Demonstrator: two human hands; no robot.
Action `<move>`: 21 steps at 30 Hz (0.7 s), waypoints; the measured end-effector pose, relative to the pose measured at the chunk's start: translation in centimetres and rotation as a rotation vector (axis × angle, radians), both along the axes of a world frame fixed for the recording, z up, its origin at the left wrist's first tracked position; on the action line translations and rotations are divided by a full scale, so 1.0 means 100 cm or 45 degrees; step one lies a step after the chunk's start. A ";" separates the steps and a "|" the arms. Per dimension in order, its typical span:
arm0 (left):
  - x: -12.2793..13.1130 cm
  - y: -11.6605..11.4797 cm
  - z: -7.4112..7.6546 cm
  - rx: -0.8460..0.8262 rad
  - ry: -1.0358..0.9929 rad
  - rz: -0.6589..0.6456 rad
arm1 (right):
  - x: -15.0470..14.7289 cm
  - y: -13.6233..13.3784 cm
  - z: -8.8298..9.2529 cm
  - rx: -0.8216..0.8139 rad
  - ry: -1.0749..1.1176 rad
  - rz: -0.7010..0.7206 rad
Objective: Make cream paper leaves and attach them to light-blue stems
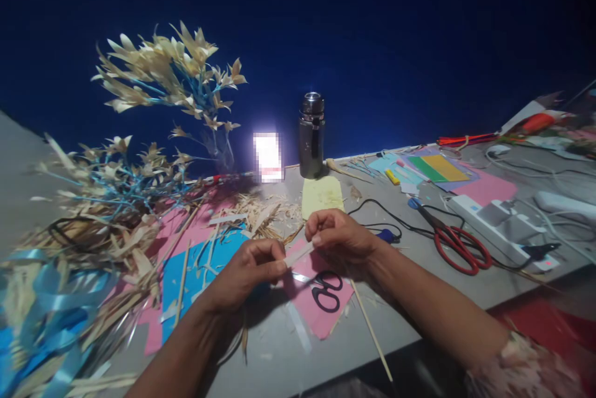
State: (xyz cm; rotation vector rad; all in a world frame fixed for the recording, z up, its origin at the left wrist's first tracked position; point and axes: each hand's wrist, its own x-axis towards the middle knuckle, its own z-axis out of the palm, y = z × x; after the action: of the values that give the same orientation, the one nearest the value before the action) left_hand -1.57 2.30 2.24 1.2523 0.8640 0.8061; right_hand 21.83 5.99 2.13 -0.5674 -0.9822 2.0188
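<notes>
My left hand (pixel 249 271) and my right hand (pixel 338 238) are both closed in a pinch on the two ends of a short pale strip (pixel 298 254), held just above the grey table (pixel 400 305). Under the hands lie black-handled scissors (pixel 326 289) on a pink paper sheet (pixel 310 305). A thin wooden stick (pixel 370 326) runs from below my right wrist toward the table's front edge. A blue paper sheet (pixel 195 274) lies to the left of my left hand.
Dried pale leaves tied with blue ribbon (pixel 139 137) pile up at the left. A metal flask (pixel 311 135) and yellow paper (pixel 322 194) stand behind. Red scissors (pixel 459 246), a white power strip (pixel 500 224), cables and coloured sheets (pixel 437 168) lie right.
</notes>
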 end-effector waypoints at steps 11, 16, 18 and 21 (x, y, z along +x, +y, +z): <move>-0.001 0.002 -0.004 0.011 0.024 0.008 | -0.001 -0.005 -0.001 0.010 -0.148 0.049; -0.001 0.002 -0.004 -0.025 -0.065 0.077 | 0.011 0.011 0.005 0.028 -0.081 -0.010; 0.001 0.001 -0.006 -0.046 -0.105 0.105 | 0.013 0.016 0.005 0.006 -0.056 -0.049; 0.005 0.001 -0.007 -0.050 -0.130 0.136 | 0.004 0.007 0.001 0.000 -0.150 -0.002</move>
State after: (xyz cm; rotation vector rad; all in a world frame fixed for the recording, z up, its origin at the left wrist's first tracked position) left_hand -1.09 2.38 1.50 1.1280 0.8651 0.9263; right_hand 22.24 6.72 2.23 -0.6929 -1.0511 2.0027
